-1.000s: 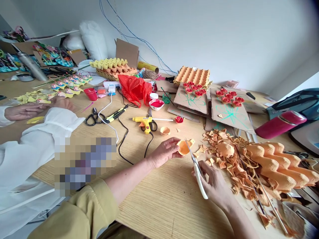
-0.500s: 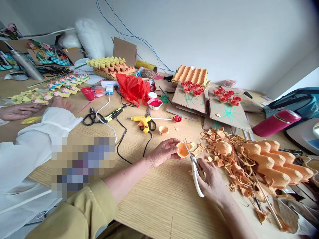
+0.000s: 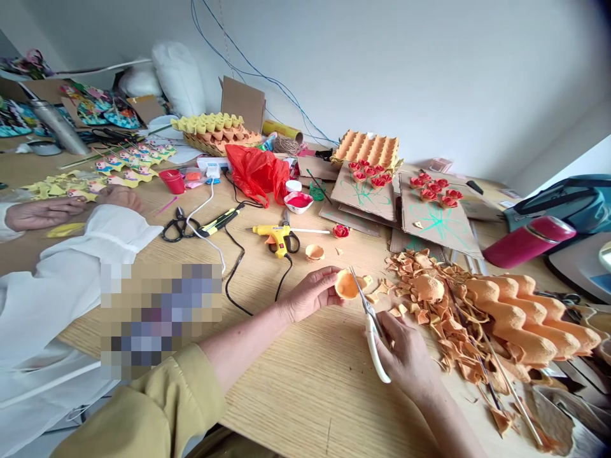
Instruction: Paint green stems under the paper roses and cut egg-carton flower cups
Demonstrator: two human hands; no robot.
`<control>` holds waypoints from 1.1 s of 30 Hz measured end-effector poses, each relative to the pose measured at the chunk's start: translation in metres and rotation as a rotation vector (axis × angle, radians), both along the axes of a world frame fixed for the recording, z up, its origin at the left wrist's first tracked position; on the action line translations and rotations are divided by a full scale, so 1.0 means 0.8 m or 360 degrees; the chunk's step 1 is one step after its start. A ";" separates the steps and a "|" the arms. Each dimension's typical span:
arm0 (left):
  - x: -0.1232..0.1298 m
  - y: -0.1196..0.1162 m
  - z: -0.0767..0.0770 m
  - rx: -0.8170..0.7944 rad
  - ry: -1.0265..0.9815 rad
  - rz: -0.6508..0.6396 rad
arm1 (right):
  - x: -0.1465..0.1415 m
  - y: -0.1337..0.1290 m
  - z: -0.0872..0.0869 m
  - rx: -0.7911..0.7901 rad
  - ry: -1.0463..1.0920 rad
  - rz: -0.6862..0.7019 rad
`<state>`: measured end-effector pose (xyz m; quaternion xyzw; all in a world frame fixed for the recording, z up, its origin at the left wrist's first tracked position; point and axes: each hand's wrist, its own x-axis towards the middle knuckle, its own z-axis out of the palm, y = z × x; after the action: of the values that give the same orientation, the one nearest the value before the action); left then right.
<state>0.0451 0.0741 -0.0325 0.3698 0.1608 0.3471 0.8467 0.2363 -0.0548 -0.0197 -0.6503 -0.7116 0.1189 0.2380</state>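
Observation:
Between the thumb and fingers of my left hand [image 3: 316,294] is an orange egg carton cup [image 3: 345,285], its hollow turned up toward me. My right hand [image 3: 405,353] is closed round the white handles of a pair of scissors [image 3: 375,346]. The blades lie at the right side of the cup's rim; whether they touch it I cannot tell. Just right of the cup, orange carton scraps [image 3: 380,289] lie on the table. Beyond my left hand stands another cut carton cup [image 3: 314,253].
A yellow glue gun [image 3: 277,236] lies beyond my left hand, its black cord trailing nearby. Red flowers [image 3: 370,172] sit on cardboard sheets at the back. An orange egg tray [image 3: 529,315] and a magenta bottle [image 3: 529,238] are on the right. A co-worker's hands [image 3: 48,213] are at left.
My left hand has tilted the cup a little and shifted it slightly left. The scissors have moved slightly left and down with my right hand. The view has shifted a little.

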 end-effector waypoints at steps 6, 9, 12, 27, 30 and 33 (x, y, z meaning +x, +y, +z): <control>0.001 -0.005 0.003 0.0308 0.0128 0.0150 | -0.008 0.001 -0.003 0.0027 0.0007 -0.0119; 0.002 -0.008 0.003 0.0505 0.0237 0.0261 | -0.008 0.003 -0.004 0.0011 0.0032 -0.0133; 0.003 -0.008 -0.001 0.0653 0.0273 0.0272 | -0.006 0.005 -0.005 0.0014 0.0034 -0.0110; 0.003 -0.008 -0.004 0.0689 0.0266 0.0166 | -0.007 0.004 0.002 0.0004 0.0072 -0.0070; 0.003 -0.009 0.000 0.0591 0.0255 0.0155 | -0.008 0.002 -0.001 -0.0022 0.0121 -0.0112; 0.003 -0.010 0.003 0.0496 0.0223 0.0134 | -0.008 0.001 -0.004 -0.0042 0.0168 -0.0119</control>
<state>0.0476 0.0661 -0.0299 0.5128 0.1791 0.3763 0.7506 0.2300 -0.0537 -0.0228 -0.6723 -0.6716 0.1534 0.2710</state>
